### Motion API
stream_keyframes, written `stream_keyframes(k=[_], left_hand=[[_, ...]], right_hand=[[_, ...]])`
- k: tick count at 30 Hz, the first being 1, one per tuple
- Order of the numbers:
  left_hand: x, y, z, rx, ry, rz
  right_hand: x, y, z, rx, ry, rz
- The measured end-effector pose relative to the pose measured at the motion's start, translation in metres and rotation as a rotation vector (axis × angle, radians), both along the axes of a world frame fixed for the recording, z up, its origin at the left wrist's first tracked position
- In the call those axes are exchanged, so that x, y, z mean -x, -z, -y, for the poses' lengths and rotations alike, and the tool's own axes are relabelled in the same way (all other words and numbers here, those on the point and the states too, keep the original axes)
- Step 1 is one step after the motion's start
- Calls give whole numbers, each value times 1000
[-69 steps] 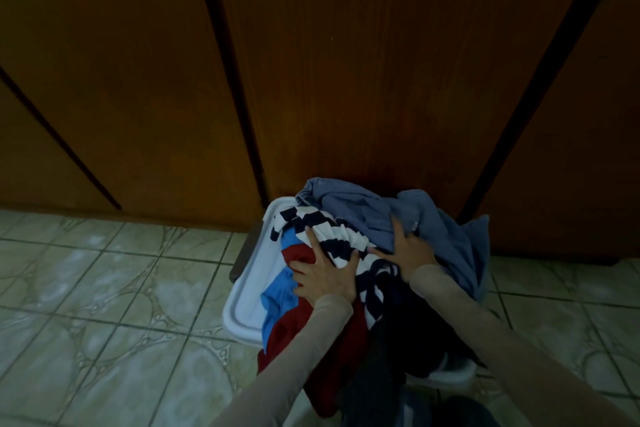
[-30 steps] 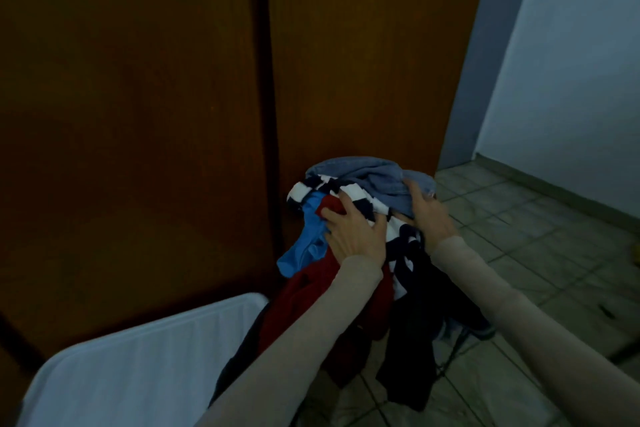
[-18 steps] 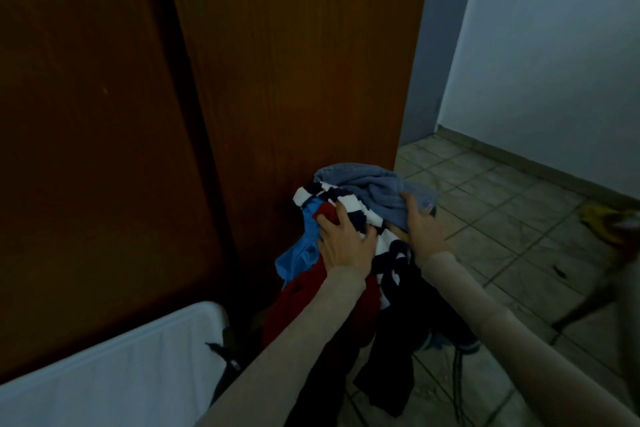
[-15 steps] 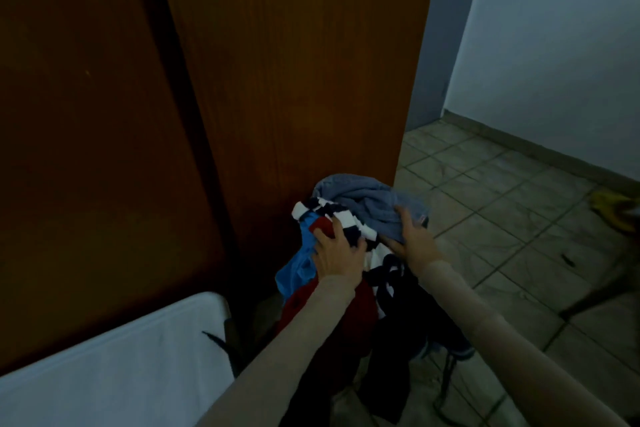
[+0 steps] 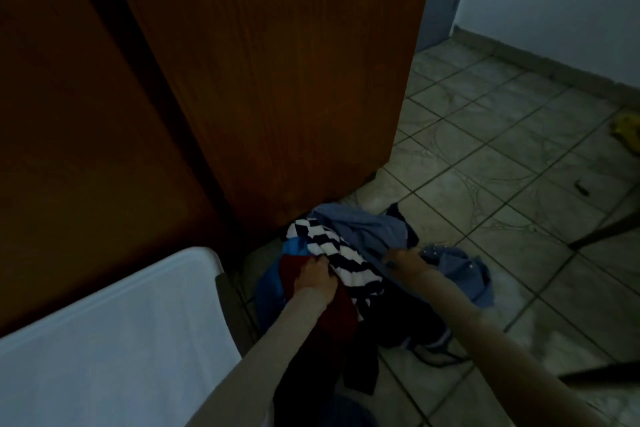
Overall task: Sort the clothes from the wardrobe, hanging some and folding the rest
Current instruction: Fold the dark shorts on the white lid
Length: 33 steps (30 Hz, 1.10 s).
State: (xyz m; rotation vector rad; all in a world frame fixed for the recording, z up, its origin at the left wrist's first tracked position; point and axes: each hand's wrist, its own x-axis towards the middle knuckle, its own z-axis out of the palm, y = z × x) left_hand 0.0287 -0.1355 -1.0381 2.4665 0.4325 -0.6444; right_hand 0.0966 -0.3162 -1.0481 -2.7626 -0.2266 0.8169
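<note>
The whole pile of clothes (image 5: 349,274) sits low on the floor tiles (image 5: 485,156) at the foot of the wardrobe door (image 5: 277,80), just right of the white basket (image 5: 114,340). The left hand (image 5: 317,276) is bunched into the red and striped fabric, fingers curled in. The right hand (image 5: 398,260) is buried under the grey-blue shirt (image 5: 367,229), so I can't tell what its fingers are doing.

What I'd worry about: it's one tangled lump with dark sleeves trailing on the tiles, so pulling one piece probably drags the rest along, and the light is poor for telling things apart.

Compared with half a second ago, the bundle was held up off the floor; now it's down and spreading out, with the denim bit spilled out to the right.
</note>
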Motion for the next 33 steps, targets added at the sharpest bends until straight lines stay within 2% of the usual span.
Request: stream_keyframes(k=[6, 9, 12, 15, 17, 20, 24, 26, 28, 30, 33], left_hand=[[-15, 24, 5, 8, 70, 50], [-27, 36, 2, 1, 119, 70], [-39, 48, 0, -13, 168, 91], [-45, 59, 0, -84, 275, 123], [-45, 66, 3, -142, 351, 131], [-46, 75, 4, -196, 442, 81], [-44, 85, 2, -192, 507, -2], [-44, 86, 2, -200, 526, -22], [-45, 84, 5, -214, 537, -35], [-43, 82, 8, -215, 531, -50], [-32, 76, 11, -212, 524, -77]], right_hand=[[-5, 33, -10, 52, -86, -99], [-7, 46, -10, 109, -70, -35], [-12, 58, -9, 153, 60, 78], [-20, 70, -6, 240, 121, 199], [-23, 79, -4, 286, 138, 194], [-26, 88, -3, 264, 119, 152], [-24, 94, -3, 163, 84, 189], [-20, 99, 2, 31, 35, 186], [-14, 104, 10, -17, -86, 168], [-3, 105, 20, 49, -238, 204], [18, 102, 28, 255, -396, 229]])
